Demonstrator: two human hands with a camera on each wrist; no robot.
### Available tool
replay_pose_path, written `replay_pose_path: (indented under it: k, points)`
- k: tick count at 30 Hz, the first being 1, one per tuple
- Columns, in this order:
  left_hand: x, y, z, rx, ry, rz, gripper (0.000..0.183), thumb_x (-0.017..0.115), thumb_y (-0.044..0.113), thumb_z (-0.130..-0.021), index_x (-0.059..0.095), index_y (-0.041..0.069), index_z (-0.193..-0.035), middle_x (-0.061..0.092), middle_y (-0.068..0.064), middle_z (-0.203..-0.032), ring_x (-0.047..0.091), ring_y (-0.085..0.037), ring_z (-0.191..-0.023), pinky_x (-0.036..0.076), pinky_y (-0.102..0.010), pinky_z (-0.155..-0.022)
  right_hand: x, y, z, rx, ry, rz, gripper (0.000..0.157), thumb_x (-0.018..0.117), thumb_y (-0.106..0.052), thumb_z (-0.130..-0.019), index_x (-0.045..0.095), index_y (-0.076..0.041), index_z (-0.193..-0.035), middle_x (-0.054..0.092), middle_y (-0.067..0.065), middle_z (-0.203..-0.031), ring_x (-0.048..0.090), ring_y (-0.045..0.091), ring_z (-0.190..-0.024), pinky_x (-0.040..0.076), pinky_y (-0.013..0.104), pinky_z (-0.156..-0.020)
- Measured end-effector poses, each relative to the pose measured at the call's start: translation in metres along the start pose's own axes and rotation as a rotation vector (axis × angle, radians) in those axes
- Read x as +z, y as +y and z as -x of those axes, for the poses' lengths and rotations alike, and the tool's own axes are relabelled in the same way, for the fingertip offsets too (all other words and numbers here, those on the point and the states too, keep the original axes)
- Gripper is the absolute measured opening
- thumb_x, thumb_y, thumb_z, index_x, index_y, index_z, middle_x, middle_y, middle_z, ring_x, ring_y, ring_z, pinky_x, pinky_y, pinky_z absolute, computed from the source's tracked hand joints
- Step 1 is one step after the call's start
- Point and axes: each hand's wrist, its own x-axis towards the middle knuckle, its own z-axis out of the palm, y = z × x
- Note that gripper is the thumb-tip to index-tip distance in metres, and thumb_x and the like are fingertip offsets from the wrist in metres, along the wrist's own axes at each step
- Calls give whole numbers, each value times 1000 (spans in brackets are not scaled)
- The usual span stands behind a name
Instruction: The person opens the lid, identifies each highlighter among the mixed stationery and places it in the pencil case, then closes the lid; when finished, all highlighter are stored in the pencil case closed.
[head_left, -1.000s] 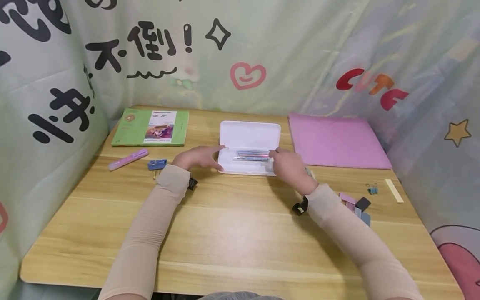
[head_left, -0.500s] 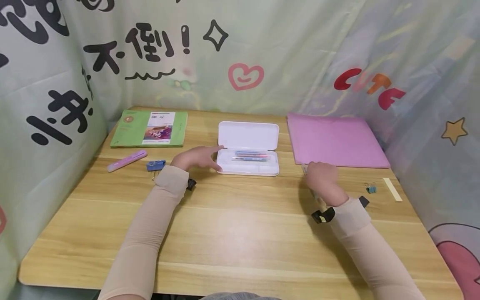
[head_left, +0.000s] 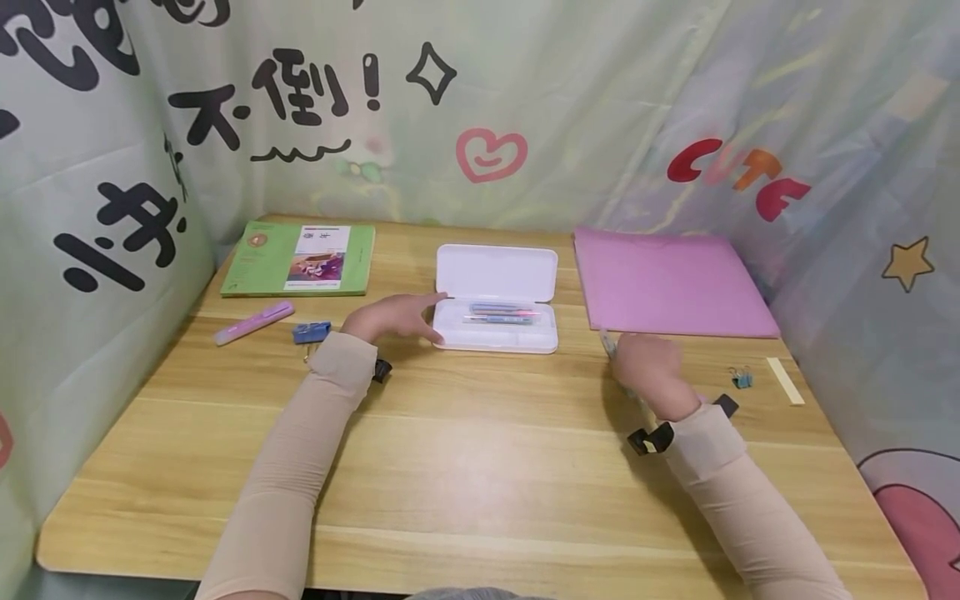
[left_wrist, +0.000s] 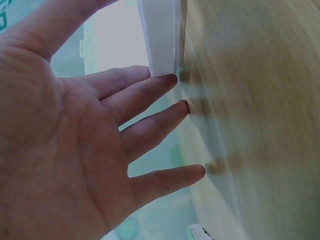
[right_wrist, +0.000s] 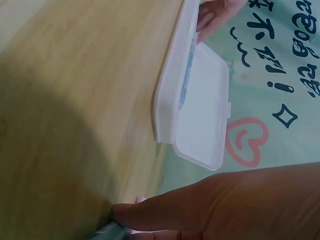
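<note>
A white pencil case (head_left: 496,336) stands with its lid raised, several pens (head_left: 501,313) in its base. My left hand (head_left: 393,317) is at the case's left end, thumb by the hinge side and fingers by the front corner. In the left wrist view the fingers (left_wrist: 145,135) are spread and nearly straight, two tips touching the case end. My right hand (head_left: 651,367) is low over the table, right of the case, its thumb and fingers pinching a slim greyish pen-like thing (head_left: 608,343). Only an end of that thing (right_wrist: 112,231) shows in the right wrist view.
Behind the right hand lies a pink folder (head_left: 675,283). A green book (head_left: 258,258), a purple pen-shaped item (head_left: 255,323) and a blue binder clip (head_left: 311,332) are at left. At right are a teal binder clip (head_left: 742,379) and a cream strip (head_left: 785,382).
My right hand has moved from the pencil case to the right and down to the greyish thing on the table. The left hand has stayed at the case's left end.
</note>
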Motion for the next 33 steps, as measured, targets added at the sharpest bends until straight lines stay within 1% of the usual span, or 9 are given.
replay_pose_path:
  k: [3,7,14,18,20,24,26,28,33]
  points:
    - [1,0,0,2,5,3,88,66,48,-69,17,29,-139,22,-6,-140,23,-27,-124,19,-47,-98,5,-2,-1,-30,18,27,27,45,-15,-82,49,-7,-56,49,6,-53,48,21,-47,37,36,-36]
    - [2,0,1,9,6,12,88,66,49,-69,17,30,-139,22,-5,-141,23,-27,-125,19,-47,-98,7,-6,0,-54,98,29,26,49,-15,-79,48,-6,-55,46,6,-52,46,21,-46,36,37,-34]
    - [3,0,2,8,8,13,88,66,48,-69,17,29,-139,22,-5,-141,23,-26,-124,20,-47,-98,-8,-26,-8,-117,243,-22,22,53,-22,-77,48,-4,-66,45,7,-59,45,24,-49,34,36,-37]
    - [2,-1,1,7,13,9,89,67,49,-68,17,29,-139,23,-6,-140,24,-27,-124,20,-47,-98,-12,-47,-24,-232,335,-9,19,52,-20,-78,46,-7,-66,44,4,-55,43,22,-46,34,37,-36]
    - [2,-2,0,7,19,8,89,67,50,-67,18,29,-139,23,-5,-140,24,-26,-124,19,-46,-98,-10,-58,-35,-317,423,-4,19,52,-19,-77,45,-9,-63,42,2,-51,41,20,-43,32,36,-34]
    - [3,-3,0,5,13,5,91,67,52,-66,17,30,-139,22,-4,-141,22,-26,-125,19,-46,-99,-3,-78,-57,-542,589,0,15,55,-19,-79,49,-10,-69,43,-2,-56,40,14,-44,31,29,-34]
    - [2,-3,1,1,14,-1,91,67,51,-66,17,30,-139,22,-4,-141,23,-26,-125,19,-46,-99,-2,-87,-66,-615,638,6,14,55,-21,-81,51,-11,-73,44,-3,-59,41,13,-47,31,26,-35]
    - [1,-2,2,4,14,0,90,67,50,-67,17,29,-139,22,-5,-141,23,-27,-125,19,-46,-99,-2,-94,-74,-629,626,13,12,55,-22,-82,53,-12,-77,46,-3,-63,43,12,-51,32,25,-37]
    - [0,1,3,13,13,5,89,67,47,-68,17,27,-139,22,-6,-140,23,-26,-124,19,-45,-99,-2,-105,-85,-593,568,34,12,53,-22,-84,56,-13,-78,50,-3,-66,45,12,-55,35,25,-38]
